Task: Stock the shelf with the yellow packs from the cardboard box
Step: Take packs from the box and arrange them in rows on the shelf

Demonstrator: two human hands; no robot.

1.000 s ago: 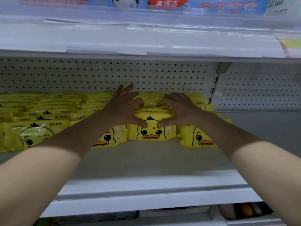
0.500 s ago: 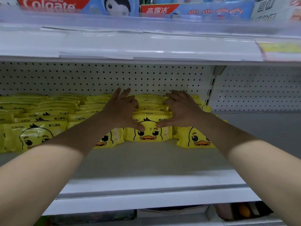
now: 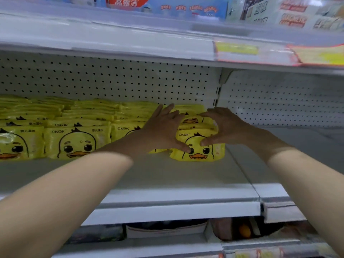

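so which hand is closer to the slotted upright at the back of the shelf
Right. The right hand is just below the slotted upright; the left hand is farther left, beyond the yellow packs.

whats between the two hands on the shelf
A stack of yellow packs sits between the left hand and right hand, both thumbs touching its front pack. The head view shows it.

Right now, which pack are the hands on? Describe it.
Find the white shelf below the pegboard. Follow its row of yellow packs to the right end. The front pack there alone has both thumbs on its duck face.
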